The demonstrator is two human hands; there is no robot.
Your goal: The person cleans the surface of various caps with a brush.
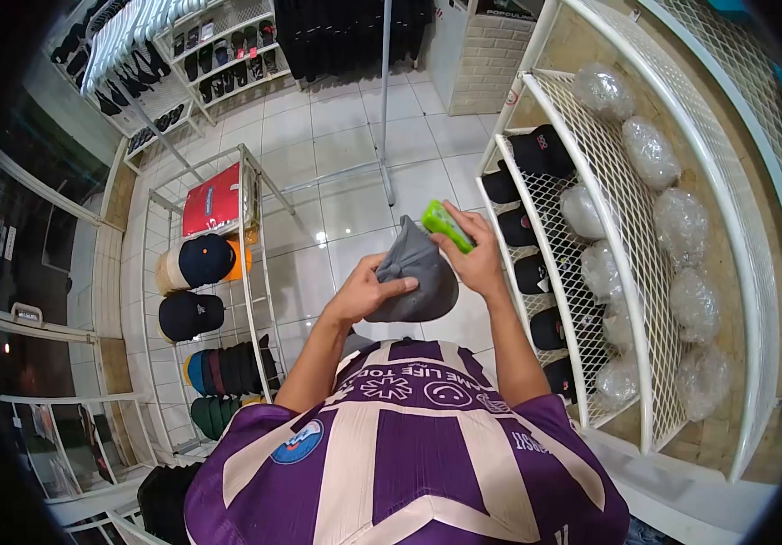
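A grey cap [427,282] hangs in front of the striped shirt, its cloth pinched at the left side by my left hand [361,291], thumb on top. My right hand [474,252] grips a bright green object [446,224], a flat block that looks like a brush, against the cap's upper right edge. The underside of the green object is hidden, so whether it touches the cloth is unclear.
At the left, a white wire rack [268,272] holds a red packet [212,202], black caps [193,315] and stacked caps. Curved mesh shelves [622,263] on the right carry dark caps and plastic-wrapped bundles [682,227]. A metal pole [385,100] stands ahead on the tiled floor.
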